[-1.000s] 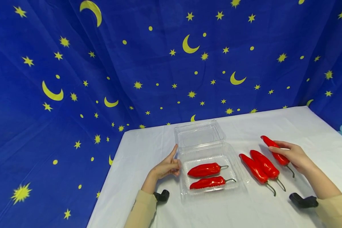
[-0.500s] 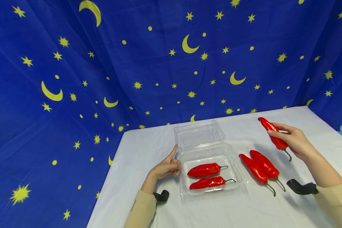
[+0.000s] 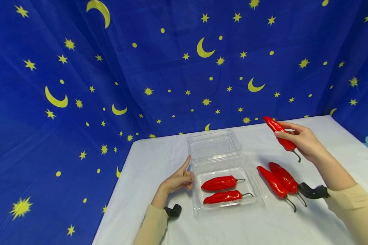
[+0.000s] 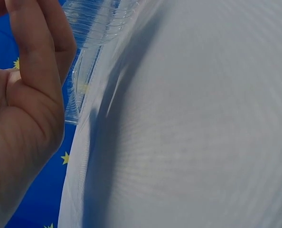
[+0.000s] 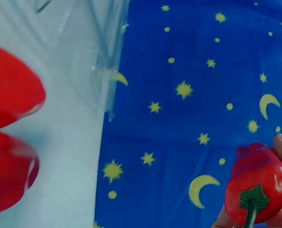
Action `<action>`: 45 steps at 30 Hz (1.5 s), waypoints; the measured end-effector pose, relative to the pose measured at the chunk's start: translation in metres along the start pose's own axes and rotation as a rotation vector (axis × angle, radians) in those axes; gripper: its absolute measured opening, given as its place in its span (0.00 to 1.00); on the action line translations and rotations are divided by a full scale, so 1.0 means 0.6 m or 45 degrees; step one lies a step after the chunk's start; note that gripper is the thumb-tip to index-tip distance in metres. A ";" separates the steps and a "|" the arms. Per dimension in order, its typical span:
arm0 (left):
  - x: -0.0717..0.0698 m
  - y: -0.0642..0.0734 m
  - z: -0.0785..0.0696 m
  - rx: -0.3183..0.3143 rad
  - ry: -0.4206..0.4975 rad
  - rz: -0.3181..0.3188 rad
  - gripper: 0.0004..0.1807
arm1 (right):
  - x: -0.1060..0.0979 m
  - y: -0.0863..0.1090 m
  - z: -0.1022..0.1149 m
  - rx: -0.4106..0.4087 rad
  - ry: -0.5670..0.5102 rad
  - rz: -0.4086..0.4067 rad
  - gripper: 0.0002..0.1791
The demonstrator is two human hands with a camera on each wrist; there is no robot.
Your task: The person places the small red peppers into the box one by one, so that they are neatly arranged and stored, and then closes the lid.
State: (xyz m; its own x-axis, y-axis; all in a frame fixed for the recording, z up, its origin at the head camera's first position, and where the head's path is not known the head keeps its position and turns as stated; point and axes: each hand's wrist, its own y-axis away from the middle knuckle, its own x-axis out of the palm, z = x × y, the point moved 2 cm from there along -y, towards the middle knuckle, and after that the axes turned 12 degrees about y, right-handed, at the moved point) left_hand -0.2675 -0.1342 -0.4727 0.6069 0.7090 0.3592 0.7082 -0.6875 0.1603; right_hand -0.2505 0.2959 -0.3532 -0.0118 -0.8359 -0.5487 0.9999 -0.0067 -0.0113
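In the head view my right hand (image 3: 302,139) holds a long red pepper (image 3: 280,134) above the table, thumb on the near side, stem hanging to the lower right. The right wrist view shows this pepper (image 5: 257,190) stem end on. A clear plastic clamshell box (image 3: 248,170) lies with its lid (image 3: 214,144) folded back. Two red peppers, one behind (image 3: 219,183) and one in front (image 3: 223,196), lie inside it. My left hand (image 3: 178,178) grips the box's left rim, index finger extended along the side; its exact hold is partly hidden.
Two more red peppers, a left one (image 3: 273,182) and a right one (image 3: 283,177), lie side by side right of the box. A white cloth (image 3: 153,156) covers the table. Behind hangs a blue curtain (image 3: 171,68) with yellow moons and stars.
My right hand has lifted its pepper off the table and carried it up and to the left. The left hand and the box have stayed in place.
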 end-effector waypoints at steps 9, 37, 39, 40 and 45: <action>0.002 0.002 -0.002 0.002 0.011 0.027 0.54 | 0.013 0.014 0.037 -0.103 0.013 0.004 0.37; -0.001 0.000 -0.006 0.010 0.000 0.055 0.54 | 0.094 0.030 0.134 -0.424 0.182 0.229 0.33; 0.000 0.000 -0.006 0.009 -0.002 0.052 0.55 | 0.105 0.029 0.135 -0.450 0.189 0.261 0.32; 0.000 0.001 -0.006 0.008 -0.003 0.048 0.55 | 0.111 0.029 0.135 -0.461 0.195 0.278 0.32; 0.000 0.001 -0.006 0.010 -0.003 0.043 0.54 | 0.143 0.028 0.133 -0.494 0.168 0.371 0.31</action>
State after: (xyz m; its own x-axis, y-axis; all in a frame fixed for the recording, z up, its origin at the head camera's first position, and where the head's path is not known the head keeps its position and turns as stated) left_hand -0.2683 -0.1350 -0.4692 0.6316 0.6855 0.3622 0.6899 -0.7101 0.1409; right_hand -0.2340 0.1804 -0.3338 0.2417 -0.6958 -0.6764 0.8861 0.4423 -0.1384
